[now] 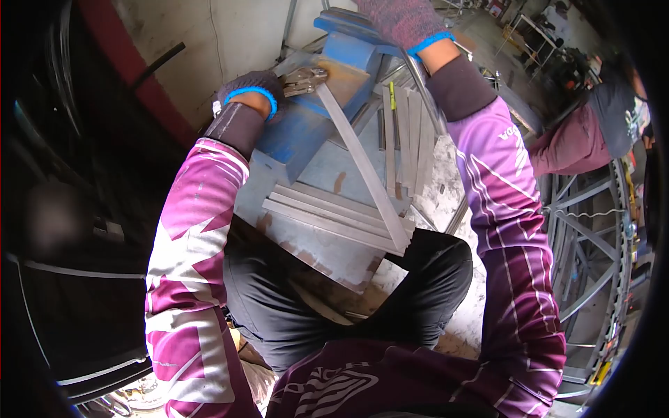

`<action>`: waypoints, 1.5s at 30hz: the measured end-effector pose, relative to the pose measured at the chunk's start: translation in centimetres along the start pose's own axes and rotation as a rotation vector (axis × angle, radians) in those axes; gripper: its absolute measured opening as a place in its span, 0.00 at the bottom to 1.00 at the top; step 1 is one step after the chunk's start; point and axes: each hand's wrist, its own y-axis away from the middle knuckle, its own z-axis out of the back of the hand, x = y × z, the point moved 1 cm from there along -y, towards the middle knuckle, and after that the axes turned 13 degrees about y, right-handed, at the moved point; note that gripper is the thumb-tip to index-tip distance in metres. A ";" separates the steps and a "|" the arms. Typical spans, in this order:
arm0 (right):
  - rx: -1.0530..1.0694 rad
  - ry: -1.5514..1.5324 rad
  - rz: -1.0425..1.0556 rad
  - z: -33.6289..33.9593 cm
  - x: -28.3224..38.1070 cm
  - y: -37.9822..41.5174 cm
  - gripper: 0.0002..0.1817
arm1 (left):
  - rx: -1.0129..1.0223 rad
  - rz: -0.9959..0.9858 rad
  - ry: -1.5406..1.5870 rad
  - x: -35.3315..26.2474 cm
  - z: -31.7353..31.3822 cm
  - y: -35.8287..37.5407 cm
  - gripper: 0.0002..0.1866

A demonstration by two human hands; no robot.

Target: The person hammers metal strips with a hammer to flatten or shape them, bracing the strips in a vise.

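Note:
My left hand [252, 92], in a dark knitted glove with a blue cuff, is closed round the handles of metal locking pliers [304, 81]. The plier jaws meet the upper end of a long flat metal strip [362, 164], which slants down over a blue machine block [296, 139]. The strip's lower end lies across several stacked metal strips [334, 221] on a grey metal plate [320, 258]. At the top edge of the view, my right hand [408, 24], gloved too, is raised beside the blue machine; its fingers are cut off by the frame.
More metal strips [411, 139] and a yellow-green marker [392, 96] lie right of the machine. Another person [585, 132] is at the right edge, near a metal lattice frame [589, 237]. A dark object fills the left side.

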 end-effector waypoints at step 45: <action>0.076 -1.682 -1.228 0.4 16.4 23.9 0.27 | -0.084 0.035 0.181 1.2 -4.6 2.3 0.29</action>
